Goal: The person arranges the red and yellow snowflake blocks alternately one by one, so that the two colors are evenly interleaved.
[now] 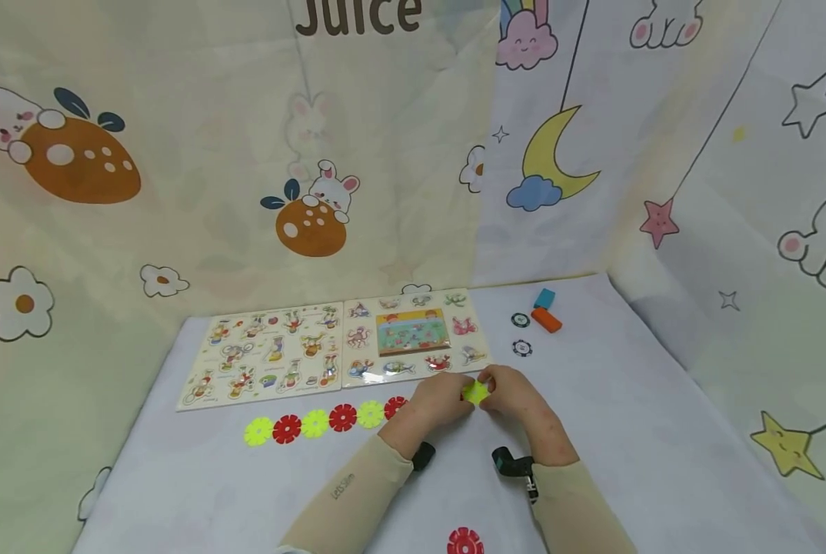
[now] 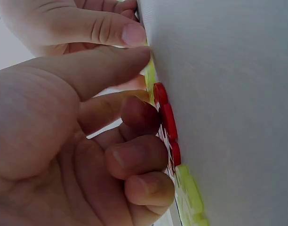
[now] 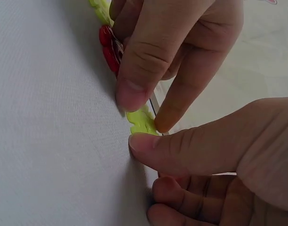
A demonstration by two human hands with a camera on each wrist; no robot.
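Observation:
A yellow-green snowflake disc (image 1: 476, 392) lies between the fingertips of both hands over the white tabletop. My left hand (image 1: 437, 402) pinches its left side with thumb and index finger, and my right hand (image 1: 517, 396) pinches its right side. A row of red and yellow-green snowflake discs (image 1: 314, 423) runs leftward from the left hand. The red disc (image 1: 395, 406) at its right end is partly covered by that hand. From the left wrist view, the left hand's other fingers curl close beside a red disc (image 2: 168, 117). A loose red disc (image 1: 465, 541) lies near the front edge.
Behind the row stand two flat picture boards, one with cartoon figures (image 1: 264, 355) and one with sea animals (image 1: 358, 315). At the back right are a blue block (image 1: 544, 298), an orange block (image 1: 547, 320) and two round chips (image 1: 521, 348). Printed cloth (image 1: 413, 215) hangs behind the table.

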